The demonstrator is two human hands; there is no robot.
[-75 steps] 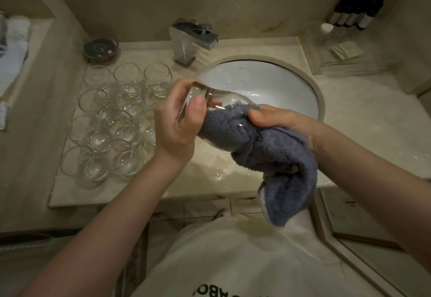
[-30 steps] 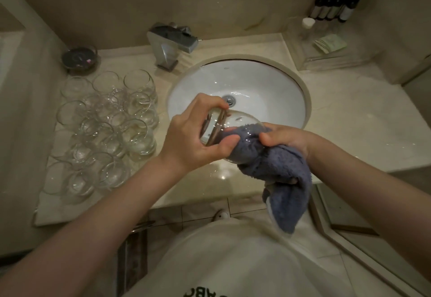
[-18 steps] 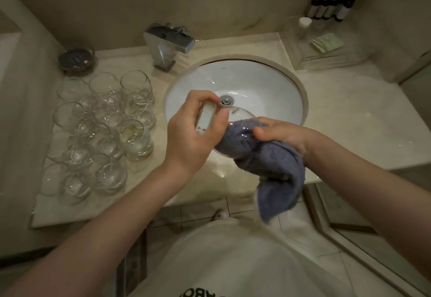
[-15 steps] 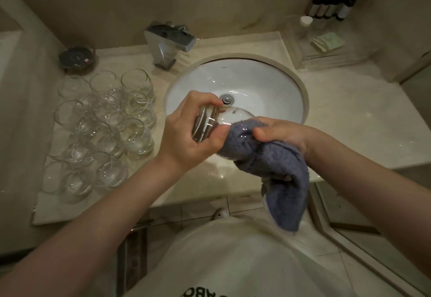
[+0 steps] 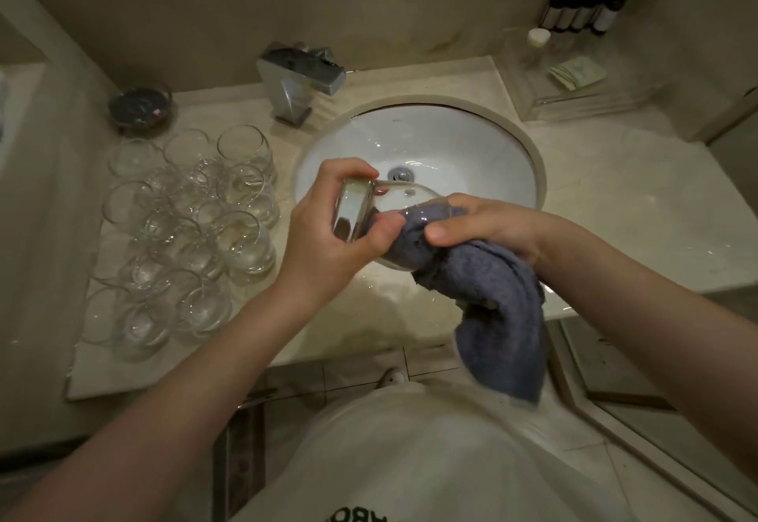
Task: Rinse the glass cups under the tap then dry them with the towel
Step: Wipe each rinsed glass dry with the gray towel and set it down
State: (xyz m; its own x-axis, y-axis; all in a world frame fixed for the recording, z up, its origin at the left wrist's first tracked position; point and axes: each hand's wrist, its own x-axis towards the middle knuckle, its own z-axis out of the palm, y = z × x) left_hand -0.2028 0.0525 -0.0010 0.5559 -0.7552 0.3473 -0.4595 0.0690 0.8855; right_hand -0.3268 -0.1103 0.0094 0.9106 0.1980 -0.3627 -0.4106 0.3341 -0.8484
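Observation:
My left hand (image 5: 328, 234) grips the base of a clear glass cup (image 5: 357, 211) that lies on its side over the front rim of the sink (image 5: 529, 160). A grey-blue towel (image 5: 492, 300) is stuffed into the cup's mouth, and my right hand (image 5: 480, 226) holds the towel there, thumb on top. The rest of the towel hangs down past the counter edge. Several more clear glass cups (image 5: 184, 226) stand crowded together on the counter to the left. The chrome tap (image 5: 299, 78) stands behind the basin; no water is seen running.
A dark round dish (image 5: 139, 105) sits at the back left. A clear tray (image 5: 574, 82) with small dark bottles (image 5: 586, 8) and a packet stands at the back right. The marble counter (image 5: 635, 214) runs right of the sink. Tiled floor lies below.
My left hand has turned the cup a little against the towel, while my right hand keeps the towel in its mouth. Both hands have stayed over the sink's front rim.

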